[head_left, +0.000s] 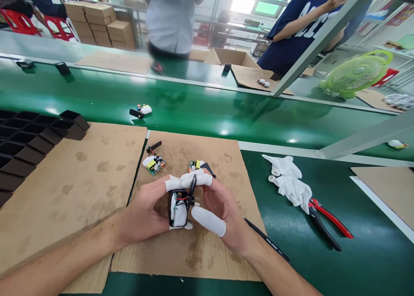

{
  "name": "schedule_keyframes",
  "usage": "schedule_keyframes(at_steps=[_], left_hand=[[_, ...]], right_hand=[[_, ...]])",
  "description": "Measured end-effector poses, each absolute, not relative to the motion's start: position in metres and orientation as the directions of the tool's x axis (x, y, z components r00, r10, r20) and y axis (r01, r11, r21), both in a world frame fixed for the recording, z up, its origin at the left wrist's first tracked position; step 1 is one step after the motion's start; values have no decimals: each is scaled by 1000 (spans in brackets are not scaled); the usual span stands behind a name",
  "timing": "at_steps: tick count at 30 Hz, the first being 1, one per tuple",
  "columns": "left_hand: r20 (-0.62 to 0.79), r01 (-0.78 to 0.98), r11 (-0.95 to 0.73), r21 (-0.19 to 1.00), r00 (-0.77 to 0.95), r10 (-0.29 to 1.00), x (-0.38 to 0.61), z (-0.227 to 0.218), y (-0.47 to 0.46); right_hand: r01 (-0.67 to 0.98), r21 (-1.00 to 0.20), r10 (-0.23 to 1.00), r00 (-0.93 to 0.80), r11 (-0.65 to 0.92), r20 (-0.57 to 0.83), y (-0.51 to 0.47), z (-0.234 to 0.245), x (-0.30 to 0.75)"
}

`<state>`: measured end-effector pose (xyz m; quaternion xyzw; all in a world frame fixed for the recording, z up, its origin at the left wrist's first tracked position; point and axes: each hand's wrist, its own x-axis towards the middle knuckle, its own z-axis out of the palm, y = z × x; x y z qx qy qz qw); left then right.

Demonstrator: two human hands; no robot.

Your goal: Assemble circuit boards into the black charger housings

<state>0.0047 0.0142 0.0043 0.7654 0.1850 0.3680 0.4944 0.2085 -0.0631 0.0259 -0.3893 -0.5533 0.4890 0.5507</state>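
Black charger housing (169,209), between both hands (145,209) (223,214), above cardboard (207,261).

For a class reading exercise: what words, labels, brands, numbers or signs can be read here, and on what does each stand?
Perhaps "AC...": white letters on the navy shirt, partly hidden.
White lettering on the slim black tool: too small to read.
Held black case: no readable text.
Reddish panel, upper right: too blurred to read.

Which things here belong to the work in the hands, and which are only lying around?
Likely in the work:
open black case, between left hand and right hand
two circuit boards on the cardboard
black boxes, left

Probably just lying about:
pliers
crumpled white fabric
green fan
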Motion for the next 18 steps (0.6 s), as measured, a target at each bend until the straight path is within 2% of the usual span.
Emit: schedule_keyframes(at_steps=[5, 7, 10, 12, 15, 18], left_hand=[[229, -44, -277, 960, 692, 685, 4, 2, 13], [140, -14, -180, 983, 696, 705, 6, 0, 13], [78, -16, -91, 996, 673, 736, 10, -4, 16], [69, -56, -43, 998, 647, 759, 13, -7, 18], [77, -119, 1, 993, 645, 760, 16, -8, 22], [137, -140, -58, 988, 663, 736, 17, -2, 25]], right_hand=[[-56, -985, 985, -53, 163, 166, -65, 15, 214], [4, -988, 988, 32, 152, 152, -65, 10, 217], [133, -980, 977, 140, 145, 163, -62, 5, 224], [234, -959, 963, 175, 160, 204, -61, 6, 228], [398, -884, 921, 189, 246, 342, -60, 11, 233], [551, -766, 872, 133, 330, 470, -61, 11, 238]])
